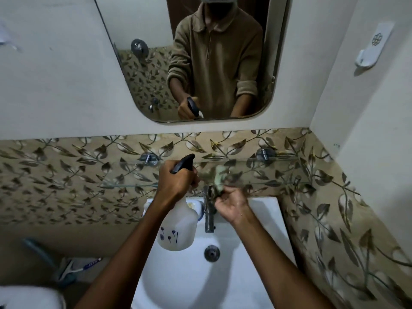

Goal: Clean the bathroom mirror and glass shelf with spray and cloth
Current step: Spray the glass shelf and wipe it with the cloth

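The person stands at a white ceramic wash basin (pixel 191 284) set against a wall of beige tiles patterned with dark leaves (pixel 66 175). The left hand (pixel 176 181) is wrapped tight around the neck of a translucent white plastic spray bottle (pixel 178 228), with its black trigger head (pixel 184 165) sticking up above the knuckles; the bottle hangs over the left side of the basin, tilted a little. The right hand (pixel 231 206) is curled around a pale greenish cloth (pixel 219 178), which is blurred, and the cloth lies against the clear glass shelf (pixel 138 175) near its middle, just above the chrome tap (pixel 209 212). The shelf runs along the tiled wall on two round chrome brackets (pixel 149 159), below the rounded-corner wall mirror (pixel 200 63). In the mirror I see the person's tan zip-collar pullover and both forearms reflected. A round metal drain (pixel 212 253) sits in the basin bowl. A white plastic hook holder (pixel 372 49) is stuck on the right-hand wall, and a blue-and-white brush (pixel 73 269) lies low on the floor side at the left.
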